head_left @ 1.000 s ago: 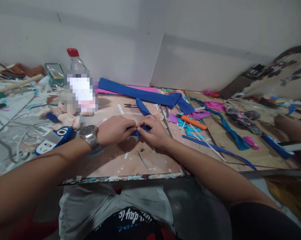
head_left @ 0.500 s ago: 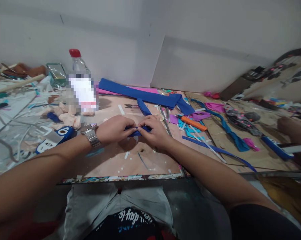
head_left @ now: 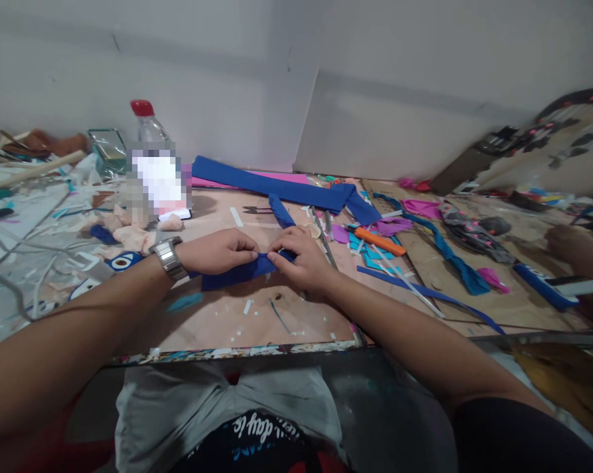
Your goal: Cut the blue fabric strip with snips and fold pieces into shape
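In the head view, your left hand [head_left: 217, 253] and right hand [head_left: 306, 263] are close together above the table [head_left: 316, 315], both pinching a blue cloth [head_left: 234, 273] between thumb and fingers. The cloth runs between your two sets of fingertips, and its loose part spreads below your left fingers, towards you. Just beyond your right fingers lies a rolled blue piece [head_left: 280, 211]; you cannot tell from here whether it joins the cloth. Small snips [head_left: 257, 210] lie just beyond the gap between your hands, and farther out is a long blue strip [head_left: 276, 186], folded at its right end, over a pink strip [head_left: 296, 178]. To the right of your right fingers is an orange cutter [head_left: 379, 241] on turquoise scraps [head_left: 372, 257]. Beyond your left fingers, off to the left, stands a bottle [head_left: 151, 128] with a red cap; its lower part and the bright phone [head_left: 159, 180] in front are pixelated, so neither can be read. On your dark shirt [head_left: 257, 447], nearer you than your fingers, white script shows the word "day"; the rest is hard to make out. Well to the right of your fingers, another person's hand [head_left: 572, 249] is blurred.
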A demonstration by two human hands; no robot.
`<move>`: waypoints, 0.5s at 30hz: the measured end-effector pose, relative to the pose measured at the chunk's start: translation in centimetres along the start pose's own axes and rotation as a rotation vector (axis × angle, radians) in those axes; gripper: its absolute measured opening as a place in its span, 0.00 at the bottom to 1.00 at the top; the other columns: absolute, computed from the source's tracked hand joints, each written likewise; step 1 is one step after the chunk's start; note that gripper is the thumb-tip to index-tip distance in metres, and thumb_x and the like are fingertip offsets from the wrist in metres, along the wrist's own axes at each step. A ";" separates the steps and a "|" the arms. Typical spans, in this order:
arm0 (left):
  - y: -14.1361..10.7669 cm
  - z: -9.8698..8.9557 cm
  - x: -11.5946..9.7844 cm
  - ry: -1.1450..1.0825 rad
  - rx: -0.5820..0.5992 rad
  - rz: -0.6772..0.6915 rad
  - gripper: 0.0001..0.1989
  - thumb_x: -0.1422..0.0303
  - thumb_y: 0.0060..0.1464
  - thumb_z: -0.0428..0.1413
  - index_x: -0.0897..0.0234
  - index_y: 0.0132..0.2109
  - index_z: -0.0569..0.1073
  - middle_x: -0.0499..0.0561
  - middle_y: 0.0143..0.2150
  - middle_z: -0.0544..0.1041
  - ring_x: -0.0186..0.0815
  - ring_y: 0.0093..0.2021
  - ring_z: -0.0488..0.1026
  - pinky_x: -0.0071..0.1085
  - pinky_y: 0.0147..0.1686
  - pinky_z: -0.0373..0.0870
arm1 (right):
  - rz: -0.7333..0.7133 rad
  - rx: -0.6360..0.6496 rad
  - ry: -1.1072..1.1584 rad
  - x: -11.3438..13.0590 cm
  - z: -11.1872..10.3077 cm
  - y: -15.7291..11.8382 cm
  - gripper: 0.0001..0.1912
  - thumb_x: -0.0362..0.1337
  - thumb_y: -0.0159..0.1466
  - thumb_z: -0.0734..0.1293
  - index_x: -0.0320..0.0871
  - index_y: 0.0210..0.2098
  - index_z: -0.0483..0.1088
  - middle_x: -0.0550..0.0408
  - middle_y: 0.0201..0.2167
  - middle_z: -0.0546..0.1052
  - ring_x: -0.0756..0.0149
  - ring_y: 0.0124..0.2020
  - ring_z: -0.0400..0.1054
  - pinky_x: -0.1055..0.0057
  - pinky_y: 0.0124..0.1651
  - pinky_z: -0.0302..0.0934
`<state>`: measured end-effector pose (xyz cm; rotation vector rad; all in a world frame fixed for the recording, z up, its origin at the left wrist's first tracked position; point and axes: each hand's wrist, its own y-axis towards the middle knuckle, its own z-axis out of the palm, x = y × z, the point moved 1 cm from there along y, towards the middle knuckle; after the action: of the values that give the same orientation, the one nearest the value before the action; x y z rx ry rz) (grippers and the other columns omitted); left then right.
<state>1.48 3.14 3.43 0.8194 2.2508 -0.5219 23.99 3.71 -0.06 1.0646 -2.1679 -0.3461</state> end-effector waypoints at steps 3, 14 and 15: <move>0.0 0.3 0.0 0.021 0.015 0.008 0.18 0.59 0.65 0.49 0.65 0.36 0.77 0.47 0.28 0.71 0.31 0.28 0.63 0.29 0.30 0.58 | -0.012 0.023 0.002 0.2 0.0 0.0 0.07 0.41 0.68 0.70 0.46 0.35 0.77 0.55 0.33 0.82 0.58 0.43 0.73 0.54 0.56 0.52; 0.2 0.4 0.5 0.010 0.065 -0.019 0.17 0.57 0.63 0.51 0.65 0.35 0.75 0.45 0.26 0.67 0.31 0.27 0.60 0.29 0.29 0.57 | -0.042 0.034 0.026 0.4 0.3 0.1 0.03 0.37 0.67 0.71 0.47 0.37 0.78 0.58 0.34 0.85 0.63 0.36 0.76 0.54 0.58 0.51; 0.2 0.4 0.5 -0.013 0.078 -0.028 0.17 0.57 0.63 0.51 0.65 0.36 0.76 0.45 0.27 0.67 0.31 0.27 0.61 0.29 0.29 0.57 | -0.054 0.028 0.023 0.4 0.3 0.1 0.03 0.37 0.66 0.71 0.47 0.37 0.79 0.58 0.34 0.86 0.63 0.36 0.76 0.54 0.58 0.51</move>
<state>1.52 3.30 2.72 0.8220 2.2446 -0.6296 23.59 3.43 -0.01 1.1388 -2.1324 -0.3277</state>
